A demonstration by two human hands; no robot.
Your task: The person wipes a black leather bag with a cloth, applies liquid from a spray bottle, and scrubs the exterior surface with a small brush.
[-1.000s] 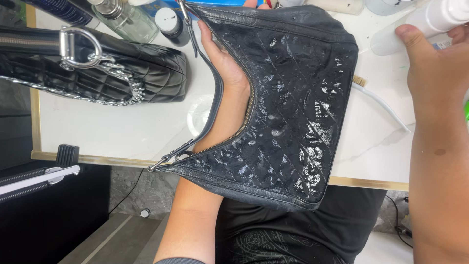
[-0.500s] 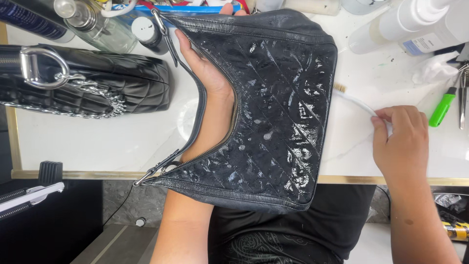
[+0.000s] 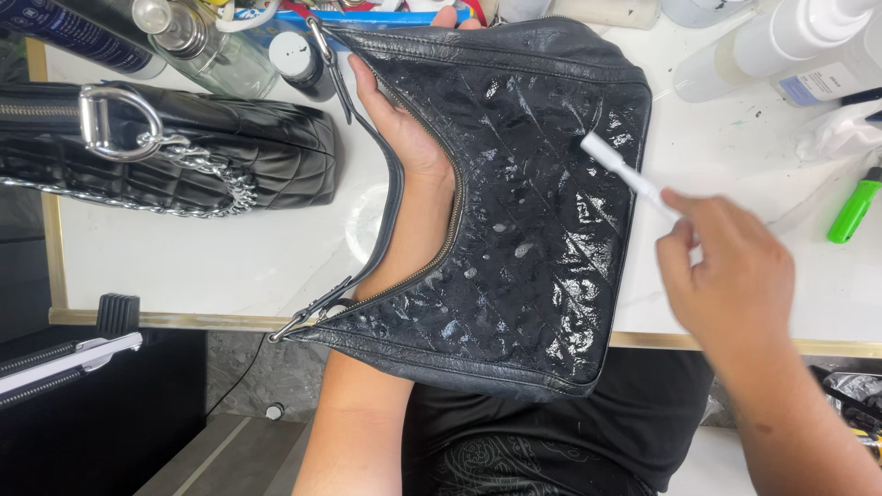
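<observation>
A black quilted glossy shoulder bag [image 3: 542, 211] lies across the front edge of the white table [image 3: 211, 266]. My left hand [image 3: 409, 147] is pushed through the bag's opening, palm against its inside, propping it up. My right hand [image 3: 726, 276] is closed on a thin white stick-like tool [image 3: 629, 177], whose tip rests on the bag's upper right surface. The bag's thin strap [image 3: 386, 184] curves around my left wrist.
A second black quilted bag [image 3: 165, 156] with a silver ring and chain lies at the left. Bottles [image 3: 197, 41] stand at the back left, white spray bottles [image 3: 781, 46] at the back right, and a green marker [image 3: 854, 207] at the right edge.
My right hand took the white tool from the table's right side and brought it left onto the bag. The left hand has stayed inside the bag.
</observation>
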